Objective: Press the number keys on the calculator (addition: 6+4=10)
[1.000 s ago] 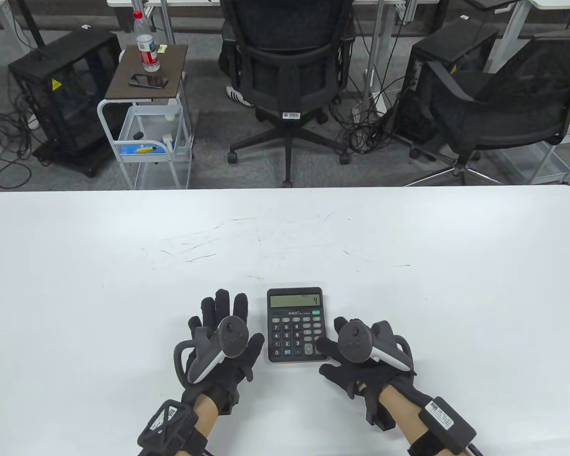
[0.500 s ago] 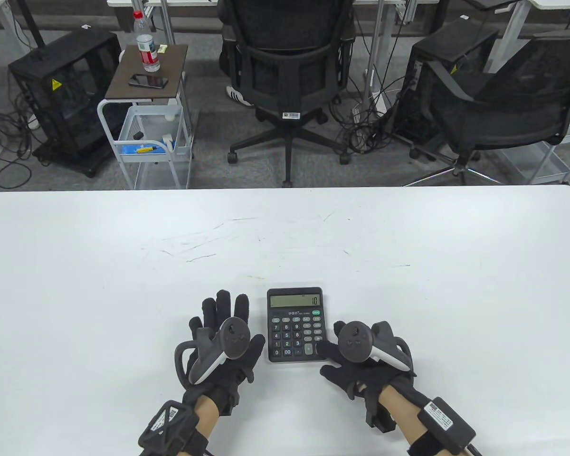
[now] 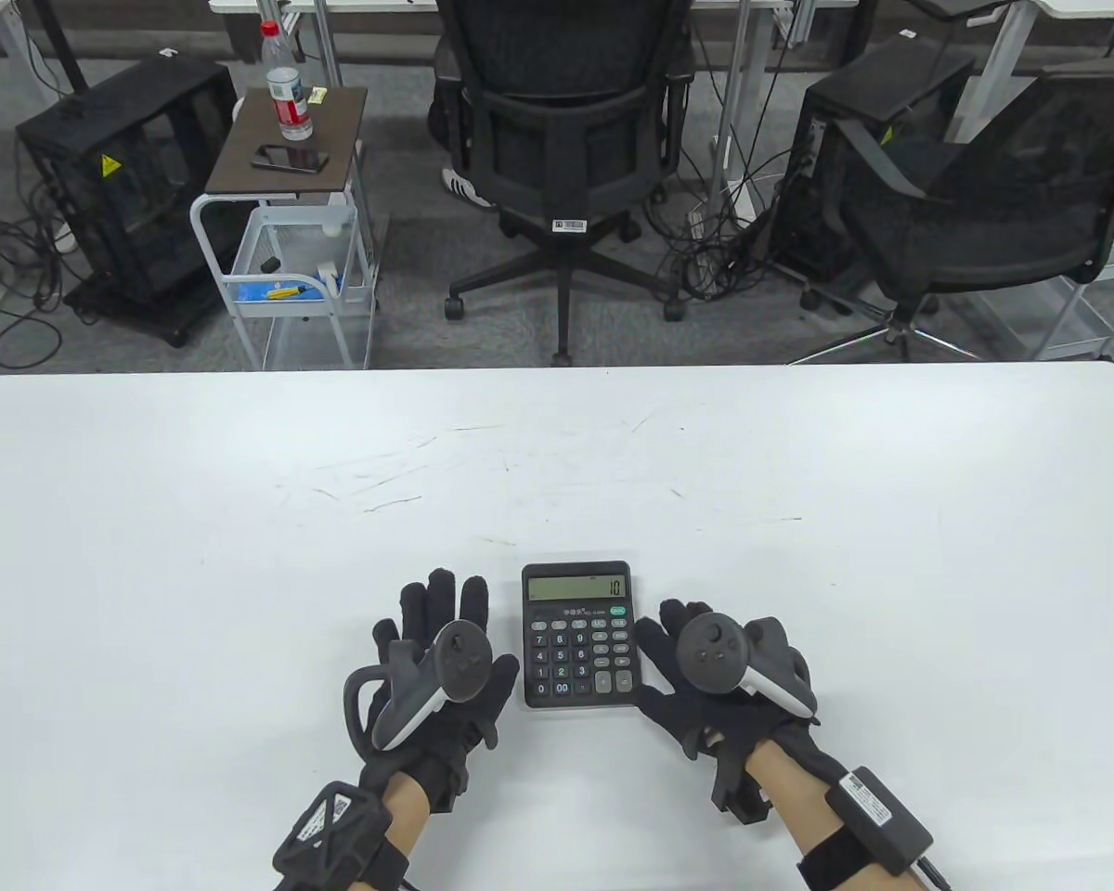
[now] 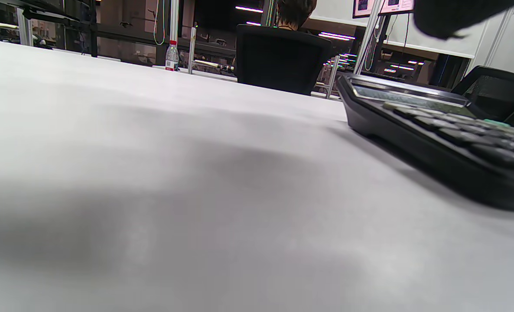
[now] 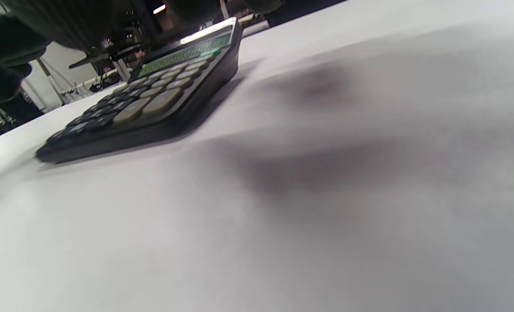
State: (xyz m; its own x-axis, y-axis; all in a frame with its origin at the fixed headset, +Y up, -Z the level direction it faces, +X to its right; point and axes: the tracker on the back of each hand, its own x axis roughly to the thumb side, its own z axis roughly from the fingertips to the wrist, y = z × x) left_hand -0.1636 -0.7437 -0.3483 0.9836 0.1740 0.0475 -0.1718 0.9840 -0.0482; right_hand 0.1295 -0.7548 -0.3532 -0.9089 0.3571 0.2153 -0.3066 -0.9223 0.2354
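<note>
Calculator (image 3: 576,635) reads 10, long axis away from body. Right hand (image 3: 705,687) just right, nearer keys; left hand (image 3: 436,668) just left. Fingers spread, holding nothing.

black gloves (image 3: 427,650), grey-white trackers, seemingly barcoded wristbands

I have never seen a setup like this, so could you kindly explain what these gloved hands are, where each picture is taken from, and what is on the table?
These are a person's two hands in black sensor gloves, each with a tracker strapped to its back. The table view looks down from above: the left hand and right hand lie either side of a black calculator on the white table. Its display reads 10. The other two pictures come from wrist cameras low over the table, each seeing the calculator from the side. Neither hand holds anything, and no finger is on the keys.
</note>
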